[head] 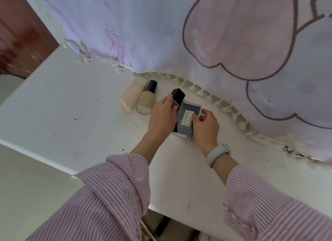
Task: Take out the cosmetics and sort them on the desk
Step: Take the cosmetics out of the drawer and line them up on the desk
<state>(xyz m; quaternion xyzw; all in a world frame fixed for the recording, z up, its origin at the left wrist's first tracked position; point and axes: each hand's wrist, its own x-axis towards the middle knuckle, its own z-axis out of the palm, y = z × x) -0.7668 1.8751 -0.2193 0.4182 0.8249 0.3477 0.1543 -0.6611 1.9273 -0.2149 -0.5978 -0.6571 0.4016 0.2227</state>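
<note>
My striped sleeves (pixel 115 192) reach over the white bench (pixel 59 104). My right hand (pixel 204 125), a pale band (pixel 217 154) on its wrist, pinches the edge of a flat grey compact (pixel 186 122) lying on the bench; its small white label (pixel 186 119) is too blurred to read. My left hand (pixel 163 118) grips a black square-capped bottle (pixel 177 97) just beside it. Farther left lie a beige foundation bottle (pixel 145 100) and a pink tube (pixel 132 95), touching, near the fringed curtain (pixel 161 34).
</note>
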